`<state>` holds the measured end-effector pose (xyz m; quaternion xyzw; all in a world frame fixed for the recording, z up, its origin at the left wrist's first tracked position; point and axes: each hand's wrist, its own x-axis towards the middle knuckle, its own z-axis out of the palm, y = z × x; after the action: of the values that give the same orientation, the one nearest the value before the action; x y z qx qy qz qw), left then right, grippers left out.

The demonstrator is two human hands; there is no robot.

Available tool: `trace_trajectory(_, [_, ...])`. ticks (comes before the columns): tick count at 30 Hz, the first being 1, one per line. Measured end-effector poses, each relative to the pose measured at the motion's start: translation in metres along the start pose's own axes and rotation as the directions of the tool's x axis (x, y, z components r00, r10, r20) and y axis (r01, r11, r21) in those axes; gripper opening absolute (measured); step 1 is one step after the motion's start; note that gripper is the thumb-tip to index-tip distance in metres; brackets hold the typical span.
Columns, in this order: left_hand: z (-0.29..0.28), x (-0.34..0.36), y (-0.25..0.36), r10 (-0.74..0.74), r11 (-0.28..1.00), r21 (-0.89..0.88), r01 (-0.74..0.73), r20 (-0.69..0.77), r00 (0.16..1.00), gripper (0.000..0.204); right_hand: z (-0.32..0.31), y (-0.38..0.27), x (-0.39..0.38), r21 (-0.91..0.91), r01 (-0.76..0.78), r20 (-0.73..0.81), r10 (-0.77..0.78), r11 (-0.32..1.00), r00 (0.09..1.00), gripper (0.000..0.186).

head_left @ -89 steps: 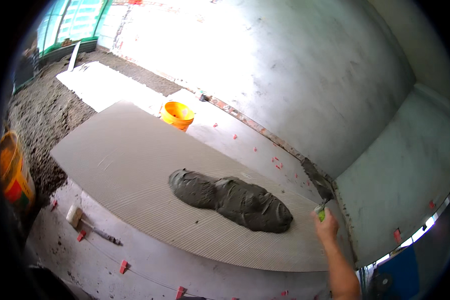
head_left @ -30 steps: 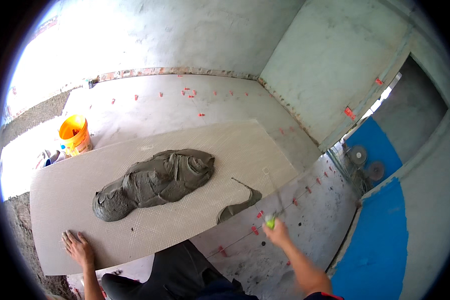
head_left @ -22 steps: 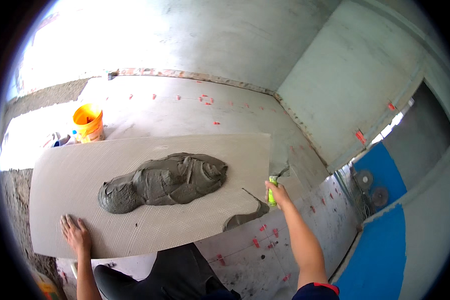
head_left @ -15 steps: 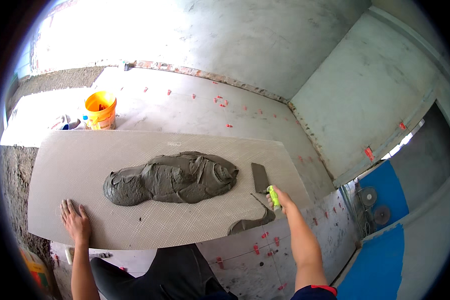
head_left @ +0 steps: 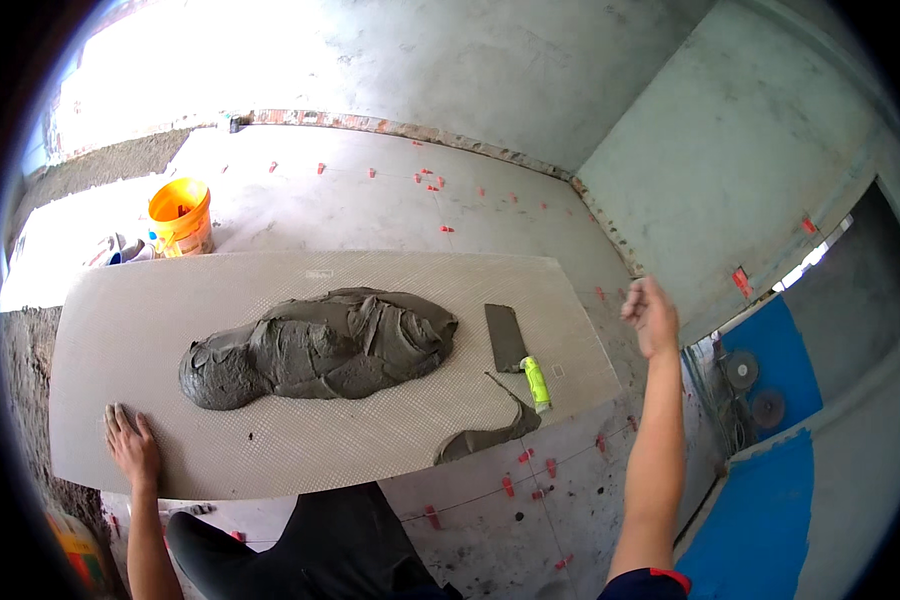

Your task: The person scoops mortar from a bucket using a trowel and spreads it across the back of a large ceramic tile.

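Note:
A large ribbed tile [head_left: 120, 330] lies before me, a long mound of grey mortar [head_left: 320, 350] on its middle. My left hand [head_left: 130, 445] lies flat on its near left part, fingers apart. A flat trowel with a green handle [head_left: 535, 384] rests on its right part, beside a smaller smear of mortar [head_left: 485, 437]. My right hand [head_left: 651, 316] is raised beyond the tile's right edge, empty, its fingers loosely bent.
An orange bucket [head_left: 180, 215] stands behind the tile by some small items [head_left: 120, 250]. Red levelling clips [head_left: 447, 229] dot the floor tiles. Walls rise behind and right, where a doorway has blue boards [head_left: 740, 530]. Rough mortar bed [head_left: 25, 380] borders the left.
My right hand has let go of the trowel, which now lies on the tile, and has moved up and right. My left hand stays pressed on the tile.

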<state>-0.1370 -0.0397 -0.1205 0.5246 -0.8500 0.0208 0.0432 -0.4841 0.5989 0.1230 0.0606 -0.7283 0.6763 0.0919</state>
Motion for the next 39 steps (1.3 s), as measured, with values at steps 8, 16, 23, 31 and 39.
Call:
trace_trajectory(8, [0.005, 0.002, 0.006, 0.014, 0.997, -0.072, -0.016, -0.030, 0.999, 0.055, -0.052, 0.179, -0.010, 0.335, -0.699, 0.059, 0.726, 0.632, 0.685, 0.055])
trace_trajectory(16, [0.017, 0.003, -0.003, 0.017, 0.999, -0.044, -0.019, -0.066, 0.998, 0.054, -0.110, 0.199, -0.038, 0.622, -0.697, 0.294, 0.718, 0.358, 0.631, 0.042])
trace_trajectory(23, [0.040, 0.016, -0.010, 0.071, 0.997, -0.006, -0.072, -0.121, 0.990, 0.054, -0.144, 0.256, -0.096, 0.806, -0.581, 0.550, 0.502, -0.110, 0.667, 0.040])
trace_trajectory(31, [0.036, 0.014, -0.008, 0.059, 0.998, -0.014, -0.061, -0.111, 0.992, 0.052, -0.140, 0.230, -0.131, 0.856, -0.510, 0.413, 0.707, -0.085, 0.574, 0.042])
trace_trajectory(39, [0.012, 0.006, 0.003, 0.119, 0.989, -0.086, -0.118, 0.003, 0.993, 0.056, 0.001, 0.134, -0.252, -0.392, -0.599, 0.142, 0.689, 0.698, 0.710, 0.034])
